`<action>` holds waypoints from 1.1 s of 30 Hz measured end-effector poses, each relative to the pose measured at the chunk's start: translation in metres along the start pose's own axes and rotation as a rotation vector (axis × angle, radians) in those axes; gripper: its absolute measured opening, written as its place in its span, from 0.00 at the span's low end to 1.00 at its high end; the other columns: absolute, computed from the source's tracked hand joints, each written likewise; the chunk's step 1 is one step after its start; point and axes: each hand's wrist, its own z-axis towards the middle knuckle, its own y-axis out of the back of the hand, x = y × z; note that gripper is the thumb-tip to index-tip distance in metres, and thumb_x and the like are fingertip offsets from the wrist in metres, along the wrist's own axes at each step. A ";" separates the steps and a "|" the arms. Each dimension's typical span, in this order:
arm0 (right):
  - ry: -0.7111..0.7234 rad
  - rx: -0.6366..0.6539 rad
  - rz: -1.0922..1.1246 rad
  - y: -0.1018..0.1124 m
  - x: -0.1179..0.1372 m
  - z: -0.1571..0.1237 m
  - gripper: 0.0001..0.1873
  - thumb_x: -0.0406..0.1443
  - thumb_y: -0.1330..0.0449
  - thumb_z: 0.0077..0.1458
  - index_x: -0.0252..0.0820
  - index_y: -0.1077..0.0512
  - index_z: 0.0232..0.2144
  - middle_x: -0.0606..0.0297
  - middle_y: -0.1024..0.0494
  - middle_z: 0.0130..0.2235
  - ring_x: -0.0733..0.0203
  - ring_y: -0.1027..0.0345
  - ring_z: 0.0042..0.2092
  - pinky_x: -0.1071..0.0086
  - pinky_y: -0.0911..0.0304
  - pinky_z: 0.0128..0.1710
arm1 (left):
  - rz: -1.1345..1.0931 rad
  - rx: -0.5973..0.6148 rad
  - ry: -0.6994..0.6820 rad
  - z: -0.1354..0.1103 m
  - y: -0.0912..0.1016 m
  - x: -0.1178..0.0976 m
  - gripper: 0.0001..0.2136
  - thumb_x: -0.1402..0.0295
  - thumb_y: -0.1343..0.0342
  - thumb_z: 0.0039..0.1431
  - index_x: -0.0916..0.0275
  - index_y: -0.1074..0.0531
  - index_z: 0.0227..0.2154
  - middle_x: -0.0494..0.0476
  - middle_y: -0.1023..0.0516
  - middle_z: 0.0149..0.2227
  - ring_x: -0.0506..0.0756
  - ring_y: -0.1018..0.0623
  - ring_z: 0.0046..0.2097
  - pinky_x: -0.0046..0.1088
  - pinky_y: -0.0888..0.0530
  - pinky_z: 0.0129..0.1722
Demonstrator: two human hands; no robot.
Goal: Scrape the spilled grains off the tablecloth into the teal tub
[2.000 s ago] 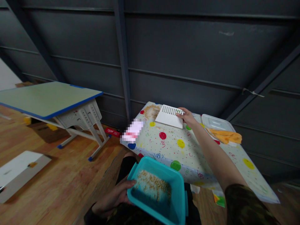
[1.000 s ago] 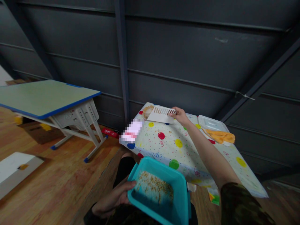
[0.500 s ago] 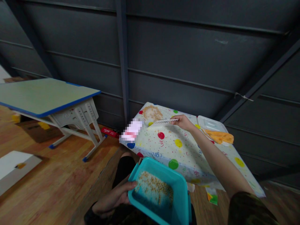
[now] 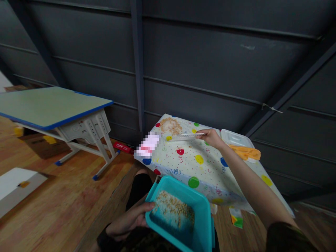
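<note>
My left hand (image 4: 135,217) grips the left rim of a teal plastic bin (image 4: 206,217), thumb over the edge, above my lap. Inside the bin lie small tan, bean-like pieces (image 4: 180,206) mixed with fine white grains. Above the table, my right hand (image 4: 213,137) is closed on the right end of a thin white slotted piece (image 4: 185,137), which is held almost edge-on, so its exact kind is unclear. Left of that piece, a pile of tan bits with a white middle (image 4: 170,126) lies on the table's far left corner.
A balloon-print cloth covers the table (image 4: 162,154). On it are a clear plastic lid or tray (image 4: 236,137), an orange cloth (image 4: 245,153) and a blurred-out pink-white item (image 4: 148,145). A desk (image 4: 57,105) stands left; a dark panelled wall (image 4: 196,63) rises behind.
My right hand has shifted slightly to the right with the white slotted piece, which looks more edge-on. My left hand and the bin have barely moved.
</note>
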 end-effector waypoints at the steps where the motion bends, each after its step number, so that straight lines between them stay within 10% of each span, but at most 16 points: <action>1: -0.001 -0.032 0.000 -0.002 -0.001 0.005 0.14 0.42 0.37 0.46 0.40 0.19 0.33 0.60 0.18 0.35 0.53 0.26 0.36 0.62 0.32 0.38 | 0.009 0.000 0.003 0.000 0.000 0.000 0.19 0.66 0.47 0.64 0.61 0.30 0.57 0.59 0.19 0.52 0.64 0.24 0.57 0.49 0.34 0.62; 9: -0.016 0.056 0.046 -0.025 -0.004 0.017 0.10 0.37 0.36 0.43 0.38 0.19 0.29 0.59 0.18 0.30 0.55 0.25 0.33 0.65 0.32 0.36 | 0.086 -0.004 -0.043 -0.002 0.006 -0.001 0.23 0.64 0.46 0.63 0.59 0.34 0.61 0.60 0.19 0.52 0.63 0.24 0.58 0.46 0.33 0.61; 24: -0.083 0.258 0.082 0.009 -0.003 -0.049 0.10 0.38 0.35 0.45 0.44 0.19 0.33 0.61 0.17 0.37 0.53 0.24 0.40 0.59 0.31 0.46 | 0.060 -0.079 0.008 0.010 0.024 0.008 0.25 0.61 0.45 0.62 0.63 0.34 0.60 0.64 0.21 0.54 0.64 0.22 0.54 0.42 0.24 0.50; 33: -0.058 -0.033 -0.067 0.026 0.009 -0.077 0.15 0.45 0.38 0.51 0.40 0.20 0.33 0.59 0.18 0.33 0.54 0.26 0.35 0.63 0.33 0.37 | 0.074 -0.042 -0.006 0.009 0.026 0.009 0.25 0.61 0.46 0.63 0.64 0.34 0.61 0.65 0.23 0.57 0.65 0.24 0.57 0.45 0.28 0.56</action>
